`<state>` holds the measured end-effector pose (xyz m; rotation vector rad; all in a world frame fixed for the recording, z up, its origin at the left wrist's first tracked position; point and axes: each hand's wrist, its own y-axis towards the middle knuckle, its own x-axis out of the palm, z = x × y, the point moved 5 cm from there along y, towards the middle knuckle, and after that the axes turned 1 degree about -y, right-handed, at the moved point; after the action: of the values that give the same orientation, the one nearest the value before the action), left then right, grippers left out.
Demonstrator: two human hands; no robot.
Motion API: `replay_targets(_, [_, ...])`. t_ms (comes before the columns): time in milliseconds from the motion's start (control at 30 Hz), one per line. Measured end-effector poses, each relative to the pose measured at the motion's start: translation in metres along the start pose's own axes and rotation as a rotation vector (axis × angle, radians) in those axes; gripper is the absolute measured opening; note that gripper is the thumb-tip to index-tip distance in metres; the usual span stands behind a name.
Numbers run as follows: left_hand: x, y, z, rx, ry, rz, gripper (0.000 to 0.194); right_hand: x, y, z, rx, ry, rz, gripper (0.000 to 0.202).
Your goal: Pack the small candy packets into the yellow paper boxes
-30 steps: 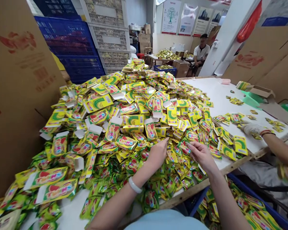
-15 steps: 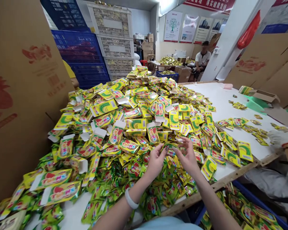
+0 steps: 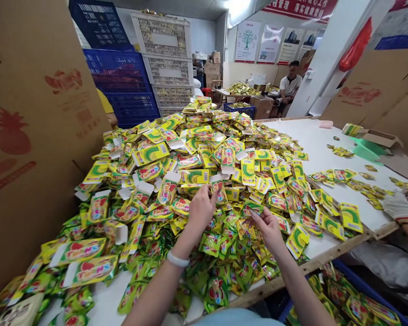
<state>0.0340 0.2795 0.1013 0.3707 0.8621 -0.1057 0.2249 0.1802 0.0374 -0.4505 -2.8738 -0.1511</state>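
Observation:
My right hand [image 3: 268, 224] pinches a small green and yellow candy packet [image 3: 253, 207] between thumb and fingers, just above the heap. To its left, my left hand [image 3: 201, 207] is at the front slope of the pile, thumb apart from the fingers. Beside its fingertips lies a yellow and green candy box [image 3: 219, 184] with a white end flap; whether they touch cannot be made out. Below both hands spread many shiny green candy packets [image 3: 211, 244]. Behind them rises a large mound of yellow boxes [image 3: 194, 175], several with open flaps.
A tall cardboard carton [image 3: 37, 149] walls off the left side. Blue crates [image 3: 119, 72] and white crates [image 3: 166, 68] stand behind. At right, a co-worker's gloved hand [image 3: 396, 206] is by small gold packets on the white table [image 3: 321, 142]. A blue bin [image 3: 357, 276] of packets sits below the wooden edge.
My left hand has left the packet and moved left to the boxes. My right hand keeps the packet, slightly lower. The co-worker's glove has shifted a little, and the view has tilted slightly.

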Motion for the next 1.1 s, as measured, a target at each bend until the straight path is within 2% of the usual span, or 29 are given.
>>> replay_targets(100, [0.001, 0.023, -0.012, -0.171, 0.341, -0.045, 0.065, -0.006, 0.0, 0.005, 0.019, 0.039, 0.015, 0.032])
replay_targets(167, [0.012, 0.031, -0.011, -0.165, 0.399, -0.086, 0.074, -0.004, 0.0, 0.008, 0.024, 0.069, 0.0, 0.031])
replay_targets(267, [0.022, 0.034, -0.008, -0.097, 0.299, -0.024, 0.08, -0.001, -0.003, 0.015, 0.067, 0.14, -0.021, 0.035])
replay_targets(333, [0.018, 0.032, -0.011, -0.072, 0.145, 0.056, 0.08, 0.0, -0.005, 0.021, 0.117, 0.185, -0.001, 0.042])
replay_targets(400, [0.009, 0.028, -0.017, -0.058, -0.098, 0.099, 0.077, -0.002, -0.006, 0.024, 0.154, 0.208, 0.021, 0.046])
replay_targets(500, [-0.007, 0.013, -0.024, -0.074, -0.527, 0.067, 0.077, -0.002, -0.006, 0.018, 0.133, 0.185, 0.015, 0.042])
replay_targets(567, [-0.012, -0.004, -0.025, -0.124, -0.768, -0.059, 0.071, 0.0, -0.005, 0.006, 0.083, 0.148, -0.012, 0.039])
replay_targets(667, [-0.01, -0.037, -0.023, -0.234, -0.992, -0.297, 0.049, 0.013, -0.005, -0.02, 0.008, 0.094, -0.104, 0.035])
replay_targets(733, [-0.007, -0.059, -0.022, -0.296, -1.072, -0.364, 0.045, 0.028, -0.007, -0.039, -0.052, 0.069, -0.165, 0.032])
replay_targets(867, [0.0, -0.091, -0.02, -0.332, -1.195, -0.473, 0.056, 0.056, -0.011, -0.063, -0.151, 0.05, -0.237, 0.028])
replay_targets(1000, [-0.006, -0.101, -0.014, -0.276, -1.126, -0.527, 0.059, 0.07, -0.012, -0.07, -0.23, -0.107, -0.336, 0.023])
replay_targets(1100, [-0.015, -0.098, -0.008, -0.226, -1.028, -0.518, 0.064, 0.07, -0.014, -0.081, -0.346, -0.404, -0.402, 0.016])
